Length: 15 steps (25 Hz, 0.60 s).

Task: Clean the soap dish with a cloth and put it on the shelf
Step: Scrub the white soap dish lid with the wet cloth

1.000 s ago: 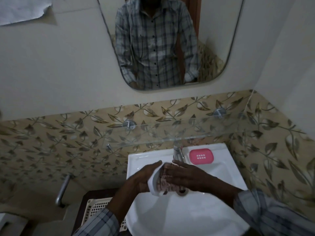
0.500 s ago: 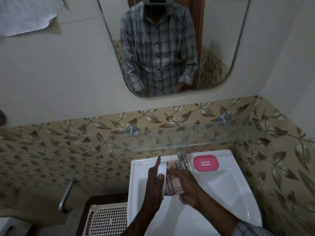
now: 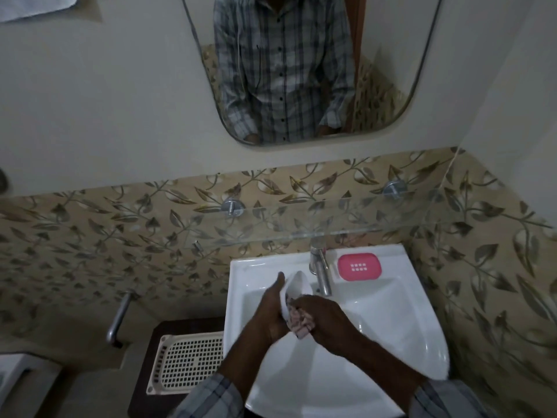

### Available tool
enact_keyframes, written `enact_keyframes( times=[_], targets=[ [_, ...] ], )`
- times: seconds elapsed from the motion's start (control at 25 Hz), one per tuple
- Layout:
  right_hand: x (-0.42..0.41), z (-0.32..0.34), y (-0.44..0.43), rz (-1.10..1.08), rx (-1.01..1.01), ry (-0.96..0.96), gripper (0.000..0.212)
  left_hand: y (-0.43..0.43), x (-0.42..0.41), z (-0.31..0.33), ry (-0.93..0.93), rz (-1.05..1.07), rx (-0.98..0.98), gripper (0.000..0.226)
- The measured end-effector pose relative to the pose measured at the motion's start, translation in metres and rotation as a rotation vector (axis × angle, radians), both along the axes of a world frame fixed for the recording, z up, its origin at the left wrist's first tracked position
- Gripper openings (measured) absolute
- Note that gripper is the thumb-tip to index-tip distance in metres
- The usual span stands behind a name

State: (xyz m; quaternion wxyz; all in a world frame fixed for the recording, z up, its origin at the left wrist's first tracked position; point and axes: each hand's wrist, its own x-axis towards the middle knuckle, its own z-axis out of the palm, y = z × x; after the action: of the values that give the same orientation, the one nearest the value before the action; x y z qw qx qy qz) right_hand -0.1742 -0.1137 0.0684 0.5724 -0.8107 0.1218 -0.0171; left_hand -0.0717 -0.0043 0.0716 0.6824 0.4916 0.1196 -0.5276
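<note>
Left hand gripping white soap dish, mostly hidden, right hand clenched on cloth against it, over sink, glass shelf above

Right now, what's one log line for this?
left hand: holds white soap dish | right hand: rubs it with cloth | glass shelf: bare
</note>
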Motion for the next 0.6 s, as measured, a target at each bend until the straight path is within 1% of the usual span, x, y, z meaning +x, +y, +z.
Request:
enact_keyframes(
  times=[0.04,0.08,0.12,0.16,0.2,0.24,0.28,0.32,0.36,0.4,0.44,0.52,0.56,0.6],
  targets=[
    [-0.001,0.001,0.004,-0.025,0.004,-0.022,0.016,-0.001,-0.01,-0.005,-0.126,0.014,0.036,0.073],
    [0.0,0.003,0.005,-0.036,0.13,-0.039,0.012,0.0,-0.019,-0.011,-0.279,0.041,0.056,0.07],
    [0.005,0.01,0.005,-0.111,0.342,-0.038,0.01,0.004,-0.026,-0.019,-0.441,0.098,0.04,0.063],
    [0.01,0.018,0.003,-0.189,0.61,-0.016,0.012,0.012,-0.03,-0.028,-0.623,0.122,-0.014,0.056],
    [0.014,0.024,0.0,-0.266,0.831,0.01,0.014,0.02,-0.031,-0.035,-0.793,0.105,-0.059,0.055],
    [0.017,0.026,-0.006,-0.323,0.955,0.009,0.016,0.027,-0.028,-0.04,-0.917,0.024,-0.074,0.061],
    [0.019,0.031,-0.009,-0.323,0.973,0.019,0.018,0.03,-0.024,-0.042,-0.998,-0.098,-0.054,0.069],
    [0.021,0.035,-0.01,-0.293,0.879,0.028,0.02,0.031,-0.02,-0.039,-1.058,-0.203,0.003,0.075],
    [0.022,0.037,-0.009,-0.254,0.727,0.009,0.022,0.032,-0.018,-0.034,-1.069,-0.28,0.032,0.079],
    [0.024,0.037,-0.009,-0.229,0.546,-0.036,0.025,0.034,-0.015,-0.033,-1.013,-0.297,0.01,0.082],
    [0.025,0.035,-0.012,-0.219,0.342,-0.08,0.025,0.035,-0.009,-0.032,-0.909,-0.275,-0.021,0.081],
    [0.022,0.028,-0.015,-0.142,-0.014,-0.231,0.023,0.033,0.002,-0.018,-0.42,-0.05,-0.093,0.071],
    [0.02,0.022,-0.015,-0.056,-0.176,-0.333,0.024,0.03,0.011,-0.011,-0.164,0.024,-0.14,0.072],
    [0.017,0.013,-0.015,0.033,-0.344,-0.412,0.026,0.025,0.016,-0.004,0.038,0.052,-0.202,0.079]
  ],
)
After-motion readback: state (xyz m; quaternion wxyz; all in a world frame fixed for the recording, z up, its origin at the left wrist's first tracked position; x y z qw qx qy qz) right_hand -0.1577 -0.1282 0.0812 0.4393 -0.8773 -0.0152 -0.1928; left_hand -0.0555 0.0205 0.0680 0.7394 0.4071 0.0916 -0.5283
